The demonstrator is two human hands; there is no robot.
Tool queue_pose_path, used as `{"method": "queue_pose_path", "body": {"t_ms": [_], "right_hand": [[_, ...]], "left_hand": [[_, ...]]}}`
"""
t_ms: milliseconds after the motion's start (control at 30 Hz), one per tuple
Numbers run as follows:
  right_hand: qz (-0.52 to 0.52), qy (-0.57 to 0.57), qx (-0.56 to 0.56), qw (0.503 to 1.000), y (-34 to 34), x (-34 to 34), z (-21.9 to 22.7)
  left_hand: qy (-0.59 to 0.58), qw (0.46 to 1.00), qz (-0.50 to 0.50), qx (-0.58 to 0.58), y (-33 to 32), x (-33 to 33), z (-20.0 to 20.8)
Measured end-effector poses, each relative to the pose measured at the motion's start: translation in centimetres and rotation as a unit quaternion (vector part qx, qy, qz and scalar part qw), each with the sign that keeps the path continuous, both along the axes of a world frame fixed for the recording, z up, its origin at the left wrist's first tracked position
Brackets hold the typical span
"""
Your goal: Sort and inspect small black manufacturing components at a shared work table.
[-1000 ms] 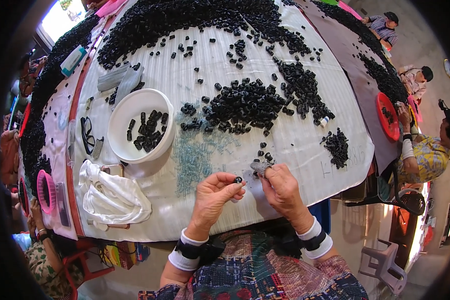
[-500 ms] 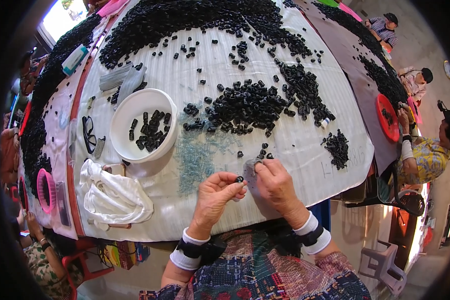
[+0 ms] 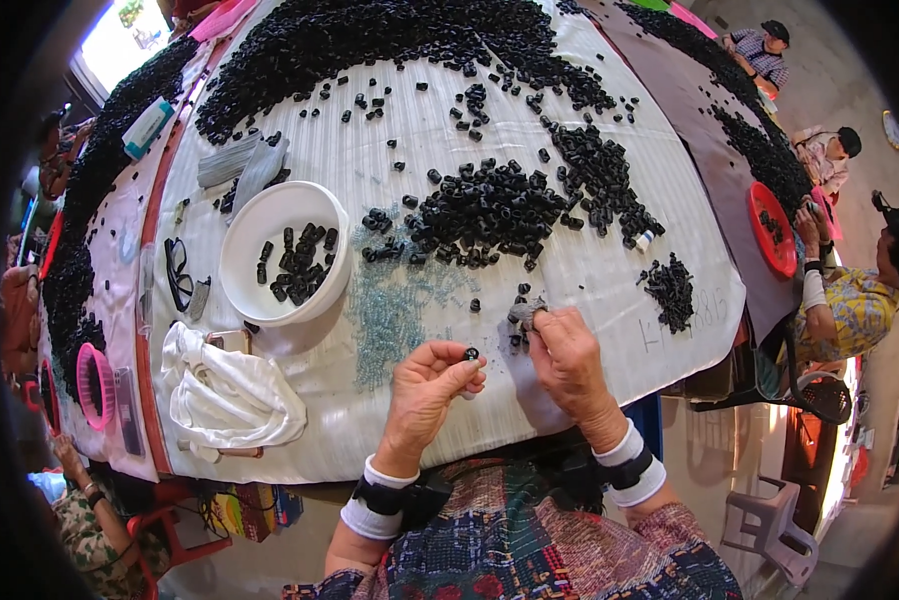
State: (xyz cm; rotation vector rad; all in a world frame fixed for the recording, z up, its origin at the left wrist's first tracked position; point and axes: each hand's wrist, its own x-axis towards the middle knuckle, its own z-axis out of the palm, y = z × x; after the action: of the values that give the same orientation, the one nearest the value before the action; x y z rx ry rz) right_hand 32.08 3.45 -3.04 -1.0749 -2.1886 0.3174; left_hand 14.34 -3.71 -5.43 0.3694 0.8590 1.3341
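Observation:
My left hand (image 3: 425, 390) pinches a small black ring-ended plastic part (image 3: 471, 354) between thumb and fingertips, above the white table cover. To its right, my right hand (image 3: 573, 362) is closed on a crumpled grey scrap (image 3: 524, 313), perhaps cloth. The scrap is beside a few loose black parts, some partly hidden by it. Beyond both hands lies a heap of black cylindrical parts (image 3: 490, 215). Left of that heap, many small clear bluish pieces (image 3: 385, 330) are spread out. A pile of smaller black pieces (image 3: 667, 292) lies to the right.
A white bowl (image 3: 232, 275) holding black parts stands at left, near eyeglasses (image 3: 177, 272) and a bunched white cloth (image 3: 235, 395). A big black heap (image 3: 390, 45) covers the far end. People sit at both sides; a red bowl (image 3: 792, 250) is near one.
My right hand has shifted slightly right and away from me, bringing the grey scrap to the few loose parts. My left hand still pinches its part, nearly in place.

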Motion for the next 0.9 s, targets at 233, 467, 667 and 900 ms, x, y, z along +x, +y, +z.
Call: {"method": "queue_pose_path", "body": {"t_ms": [233, 467, 667, 900], "right_hand": [[-0.009, -0.104, 0.048, 0.993, -0.1, -1.0, -0.2], [-0.006, -0.116, 0.095, 0.989, -0.2, -0.7, -0.7], [0.011, -0.134, 0.101, 0.986, -0.4, -0.9, -1.0], [0.006, -0.012, 0.039, 0.999, -1.0, -0.9, -1.2]], "left_hand": [[0.015, 1.0, -0.003, -0.004, 0.0, -0.1, 0.1], [0.008, 1.0, -0.003, -0.005, 0.2, 0.0, 0.1], [0.019, 1.0, -0.004, -0.007, 0.1, 0.0, 0.0], [0.036, 0.999, -0.003, -0.013, -0.1, 0.4, 0.6]]}}
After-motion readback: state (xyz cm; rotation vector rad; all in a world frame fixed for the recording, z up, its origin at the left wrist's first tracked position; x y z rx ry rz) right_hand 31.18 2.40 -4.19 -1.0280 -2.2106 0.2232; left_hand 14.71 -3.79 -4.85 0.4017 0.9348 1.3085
